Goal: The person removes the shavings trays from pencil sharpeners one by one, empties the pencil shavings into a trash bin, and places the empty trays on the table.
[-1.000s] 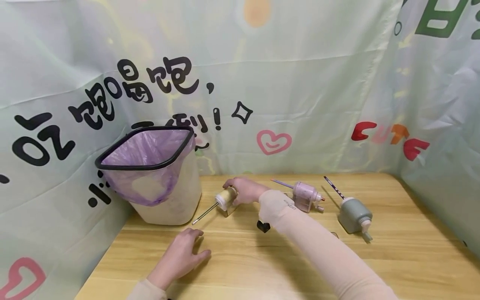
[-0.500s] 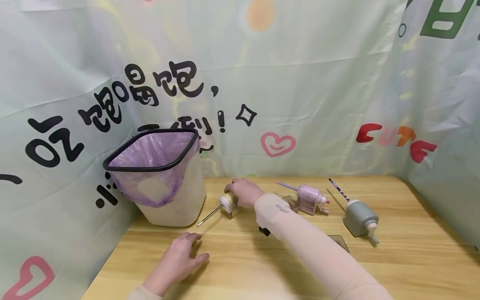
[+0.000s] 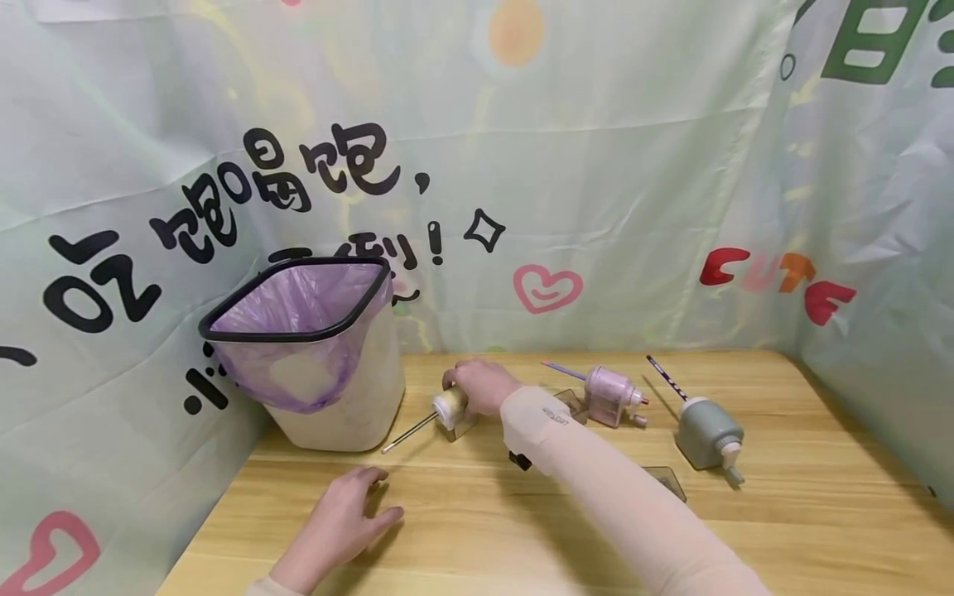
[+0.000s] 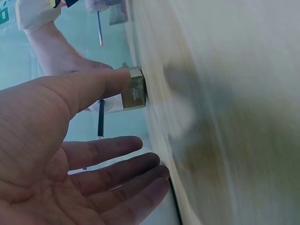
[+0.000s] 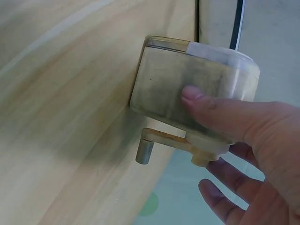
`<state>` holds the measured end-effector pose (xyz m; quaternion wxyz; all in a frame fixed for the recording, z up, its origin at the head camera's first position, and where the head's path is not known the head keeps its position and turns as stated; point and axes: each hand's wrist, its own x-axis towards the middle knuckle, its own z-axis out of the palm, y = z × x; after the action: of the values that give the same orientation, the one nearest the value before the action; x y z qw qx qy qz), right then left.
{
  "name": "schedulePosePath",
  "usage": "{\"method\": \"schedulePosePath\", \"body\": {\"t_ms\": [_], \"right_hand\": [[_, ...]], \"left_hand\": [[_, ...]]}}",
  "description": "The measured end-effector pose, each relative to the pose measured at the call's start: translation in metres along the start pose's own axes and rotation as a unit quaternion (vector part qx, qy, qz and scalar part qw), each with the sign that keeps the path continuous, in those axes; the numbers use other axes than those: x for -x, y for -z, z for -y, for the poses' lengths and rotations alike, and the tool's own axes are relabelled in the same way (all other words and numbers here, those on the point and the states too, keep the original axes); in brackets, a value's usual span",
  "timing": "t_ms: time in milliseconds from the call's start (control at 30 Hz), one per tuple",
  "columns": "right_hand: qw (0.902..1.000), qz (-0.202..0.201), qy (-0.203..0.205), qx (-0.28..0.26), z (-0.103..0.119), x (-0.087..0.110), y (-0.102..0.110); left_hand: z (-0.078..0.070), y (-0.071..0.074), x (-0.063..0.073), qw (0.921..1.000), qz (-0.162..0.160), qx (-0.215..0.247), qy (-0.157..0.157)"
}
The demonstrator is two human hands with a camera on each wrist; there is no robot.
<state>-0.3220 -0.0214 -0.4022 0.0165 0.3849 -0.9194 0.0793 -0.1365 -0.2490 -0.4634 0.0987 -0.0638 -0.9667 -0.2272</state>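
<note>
My right hand (image 3: 486,386) grips a yellowish hand-crank pencil sharpener (image 3: 450,410) standing on the table left of centre. In the right wrist view, the thumb (image 5: 206,105) presses the sharpener's side, and its crank (image 5: 166,139) projects with no finger on it. A dark striped pencil (image 3: 410,433) sticks out of the white end, slanting toward the front left. My left hand (image 3: 337,515) hovers low near the table's front left, fingers spread and relaxed, apart from the pencil. In the left wrist view, part of the sharpener (image 4: 134,90) shows beyond the thumb.
A bin (image 3: 376,397) with a purple liner (image 3: 298,300) stands at the back left. To the right are a purple sharpener (image 3: 613,392) and a grey sharpener (image 3: 710,430), each holding a pencil. Small transparent trays (image 3: 665,480) lie nearby. Printed cloth (image 3: 633,199) hangs behind the table.
My left hand has drawn slightly left, away from the pencil. The right forearm has shifted a little, uncovering a transparent tray. The right hand keeps its grip on the sharpener.
</note>
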Motion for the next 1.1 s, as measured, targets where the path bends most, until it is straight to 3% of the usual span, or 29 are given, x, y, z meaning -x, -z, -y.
{"method": "schedulePosePath", "body": {"t_ms": [167, 400, 900, 1100], "right_hand": [[0.9993, 0.026, -0.002, -0.028, -0.003, 0.007, 0.003], [0.9972, 0.032, -0.003, -0.068, -0.008, 0.022, 0.003], [0.9919, 0.008, 0.023, -0.125, -0.012, 0.050, 0.019], [0.9889, -0.008, 0.031, -0.145, -0.010, 0.062, 0.027]], "left_hand": [[-0.001, 0.001, 0.003, 1.0000, -0.005, -0.003, 0.000], [-0.001, 0.002, 0.004, 1.0000, -0.003, -0.001, 0.001], [-0.003, 0.007, -0.002, 0.9999, -0.001, 0.014, -0.003], [-0.003, 0.008, -0.006, 0.9983, 0.004, 0.058, 0.010]]}}
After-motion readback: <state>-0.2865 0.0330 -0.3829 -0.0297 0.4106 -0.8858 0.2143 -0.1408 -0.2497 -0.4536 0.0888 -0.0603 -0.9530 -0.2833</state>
